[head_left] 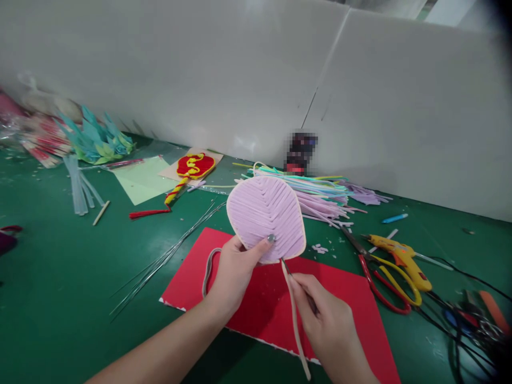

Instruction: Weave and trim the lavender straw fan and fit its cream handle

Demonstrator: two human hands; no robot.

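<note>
My left hand (236, 272) grips a lilac fan-shaped panel (266, 213) by its lower edge, thumb on the front face. Slanting rows of fuzzy pipe cleaner cover the panel, meeting at a centre line, and a cream strip borders it. From the bottom edge a loose cream pipe cleaner (295, 325) hangs down. My right hand (324, 314) is closed around a thin dark-tipped tool (285, 265), whose tip is at the panel's bottom edge beside the loose strip. My fingers hide most of the tool. Beneath both hands lies a red sheet (340, 288).
Scissors (386, 277) and a yellow glue gun (404, 258) with black cords lie right. Behind the panel is a pile of pastel pipe cleaners (320, 194). A red-and-yellow fan (196, 166), wires (168, 256) and glue sticks (80, 186) lie left. A wall (160, 69) borders the table.
</note>
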